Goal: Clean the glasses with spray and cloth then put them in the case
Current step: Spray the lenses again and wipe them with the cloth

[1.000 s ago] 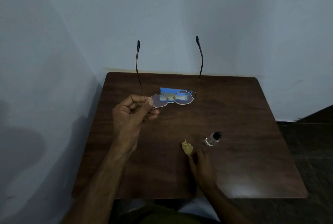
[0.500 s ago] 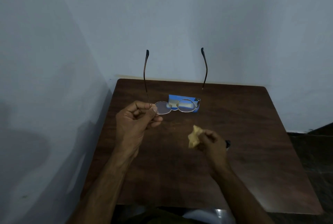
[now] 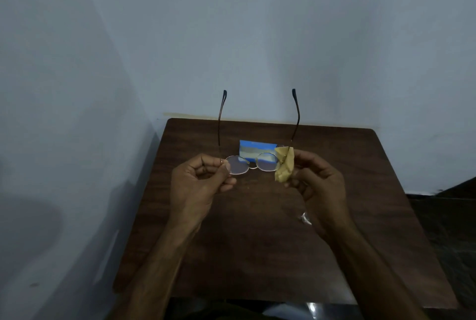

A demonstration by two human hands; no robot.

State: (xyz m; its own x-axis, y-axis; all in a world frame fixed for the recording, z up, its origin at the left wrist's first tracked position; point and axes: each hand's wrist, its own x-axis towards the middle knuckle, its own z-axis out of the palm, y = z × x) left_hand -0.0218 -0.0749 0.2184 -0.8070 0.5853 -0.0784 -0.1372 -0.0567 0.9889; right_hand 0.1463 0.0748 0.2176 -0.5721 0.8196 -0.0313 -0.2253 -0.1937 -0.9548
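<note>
Wiping looks barely started: left hand [image 3: 198,183] pinches the glasses [image 3: 238,164] by one lens rim, right hand [image 3: 318,183] pinches the cloth [image 3: 284,168] onto the other, just short of the case [image 3: 253,145]. Casing remains undone.

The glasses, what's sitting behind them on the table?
A blue case lies on the table behind the glasses, partly seen through them. The yellow cloth in the right hand hides its right end.

No writing, label, brand or number can be read anywhere; the blue case [image 3: 257,144] shows only blurred pale bands.
</note>
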